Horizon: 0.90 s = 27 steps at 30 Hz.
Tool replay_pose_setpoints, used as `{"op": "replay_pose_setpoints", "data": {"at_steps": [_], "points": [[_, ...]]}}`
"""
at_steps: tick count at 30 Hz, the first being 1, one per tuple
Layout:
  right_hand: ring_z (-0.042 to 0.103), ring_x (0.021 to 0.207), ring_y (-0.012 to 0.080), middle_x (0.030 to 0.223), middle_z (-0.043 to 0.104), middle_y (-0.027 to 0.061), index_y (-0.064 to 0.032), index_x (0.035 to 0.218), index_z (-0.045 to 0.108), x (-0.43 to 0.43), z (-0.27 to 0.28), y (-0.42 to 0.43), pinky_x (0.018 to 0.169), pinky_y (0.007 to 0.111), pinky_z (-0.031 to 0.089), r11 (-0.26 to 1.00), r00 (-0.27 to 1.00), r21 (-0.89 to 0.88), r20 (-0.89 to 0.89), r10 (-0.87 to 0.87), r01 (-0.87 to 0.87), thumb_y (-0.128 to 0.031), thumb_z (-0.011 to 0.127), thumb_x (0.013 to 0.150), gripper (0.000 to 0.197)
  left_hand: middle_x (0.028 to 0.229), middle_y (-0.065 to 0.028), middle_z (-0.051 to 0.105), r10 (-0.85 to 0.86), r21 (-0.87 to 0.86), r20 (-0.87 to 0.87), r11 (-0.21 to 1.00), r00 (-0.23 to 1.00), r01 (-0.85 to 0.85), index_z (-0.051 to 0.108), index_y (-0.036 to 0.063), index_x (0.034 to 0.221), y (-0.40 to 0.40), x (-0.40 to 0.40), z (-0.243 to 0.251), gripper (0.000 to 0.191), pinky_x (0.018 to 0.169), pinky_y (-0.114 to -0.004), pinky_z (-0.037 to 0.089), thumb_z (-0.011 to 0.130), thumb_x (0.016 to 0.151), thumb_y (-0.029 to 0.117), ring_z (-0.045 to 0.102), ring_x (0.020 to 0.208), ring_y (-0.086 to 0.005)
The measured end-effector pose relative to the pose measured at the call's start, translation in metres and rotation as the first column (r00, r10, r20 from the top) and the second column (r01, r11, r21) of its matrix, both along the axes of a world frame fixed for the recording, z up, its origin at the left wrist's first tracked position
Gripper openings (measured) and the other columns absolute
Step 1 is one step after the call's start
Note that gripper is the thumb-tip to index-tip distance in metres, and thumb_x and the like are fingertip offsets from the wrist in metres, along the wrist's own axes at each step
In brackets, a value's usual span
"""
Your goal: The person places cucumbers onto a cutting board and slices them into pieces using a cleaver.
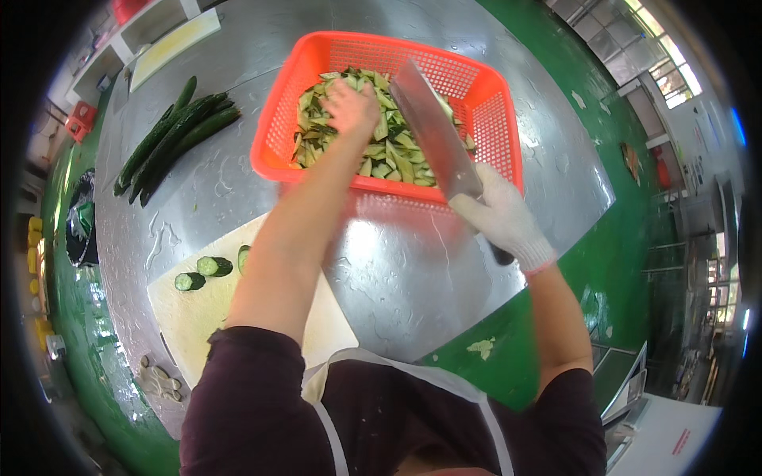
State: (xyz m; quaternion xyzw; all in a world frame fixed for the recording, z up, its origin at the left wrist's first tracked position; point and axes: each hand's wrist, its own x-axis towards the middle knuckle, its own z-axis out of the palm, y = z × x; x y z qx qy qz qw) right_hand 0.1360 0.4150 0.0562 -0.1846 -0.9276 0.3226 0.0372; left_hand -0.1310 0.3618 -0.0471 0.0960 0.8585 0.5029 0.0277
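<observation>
My bare left hand is inside a red plastic basket with perforated walls, its fingers spread and somewhat blurred over the cut cucumber pieces. Whether it touches them I cannot tell. My right hand, in a white knit glove, grips a cleaver by its dark handle. The broad blade slants up and left over the right part of the basket. Cucumber chunks lie on a white cutting board, which my left arm partly covers.
Whole cucumbers are piled on the wet metal table, left of the basket. A pale board lies at the far left edge. A used glove rests at the near left corner. Green floor surrounds the table.
</observation>
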Motion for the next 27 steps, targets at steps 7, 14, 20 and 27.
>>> {"op": "replay_pose_setpoints", "data": {"at_steps": [7,14,20,27], "points": [[0.069,0.080,0.0252,0.090,0.066,0.0114,-0.0087,0.111,0.052,0.010,0.039,-0.008,0.063,0.038,0.053,0.530,0.920,0.817,0.359,-0.157,-0.228,-0.017,0.052,0.088,0.025,0.151,-0.0130,0.036,-0.525,-0.152,-0.777,0.691,0.346,0.707,0.035,0.0101,0.145,-0.070,0.062,0.043,0.061,0.113,-0.047,0.028,0.053,0.093,0.036,0.035,0.138,-0.0329],[0.062,0.059,0.0226,0.071,0.058,0.0048,-0.0124,0.098,0.058,0.040,0.059,-0.026,0.054,0.038,0.049,0.216,0.980,0.974,0.030,0.195,-0.073,-0.015,0.055,0.080,0.018,0.158,-0.0042,0.021,-0.888,-0.482,-0.352,0.443,0.296,0.756,0.023,0.0189,0.152,-0.108,0.052,0.031,0.071,0.117,-0.055,0.010,0.023,0.096,0.063,0.018,0.146,-0.0243],[0.063,0.067,0.0258,0.079,0.065,0.0081,-0.0052,0.100,0.062,0.093,0.039,-0.073,0.057,0.032,0.047,0.750,0.982,0.640,-0.178,-0.070,0.169,-0.026,0.066,0.087,0.025,0.112,-0.0114,0.062,-0.495,-0.293,-0.654,0.863,0.572,0.412,0.057,0.0073,0.116,-0.238,0.033,0.012,0.032,0.087,-0.047,0.045,0.051,0.094,0.030,0.056,0.104,-0.0332],[0.053,0.060,0.0081,0.073,0.060,0.0017,0.0004,0.091,0.060,0.141,-0.041,-0.195,0.055,0.023,0.045,0.754,0.917,-0.530,0.139,-0.374,0.388,-0.016,0.071,0.084,0.021,0.116,-0.0135,0.059,-0.285,-0.324,-0.488,0.937,0.825,0.132,0.060,0.0063,0.112,-0.430,0.140,-0.072,0.029,0.095,-0.042,0.041,0.062,0.088,0.023,0.053,0.111,-0.0317]]}}
